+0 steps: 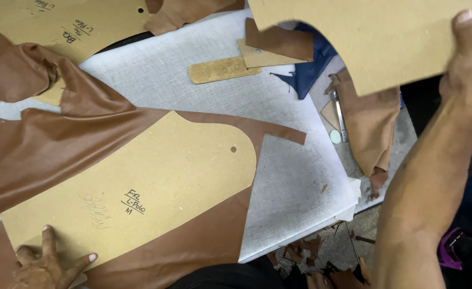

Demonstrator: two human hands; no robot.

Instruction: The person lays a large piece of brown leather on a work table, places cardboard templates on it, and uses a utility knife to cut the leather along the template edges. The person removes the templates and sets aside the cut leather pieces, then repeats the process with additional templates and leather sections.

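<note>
A large tan cardboard pattern (155,176) with a small hole lies flat on a sheet of brown leather (43,155) spread over the white cutting board (295,176). My left hand (46,265) presses its fingers, spread apart, on the pattern's near left corner. My right hand (469,59) is raised at the upper right and grips the edge of a second tan cardboard pattern (375,37) with a curved cut-out, held in the air above the table.
Another cardboard pattern (70,24) lies at the far left under bunched leather. Small cardboard pieces (220,69), a brown leather strip (278,42) and dark blue fabric (311,69) sit at the back. Leather scraps (369,128) and a metal tool (338,112) lie right of the board.
</note>
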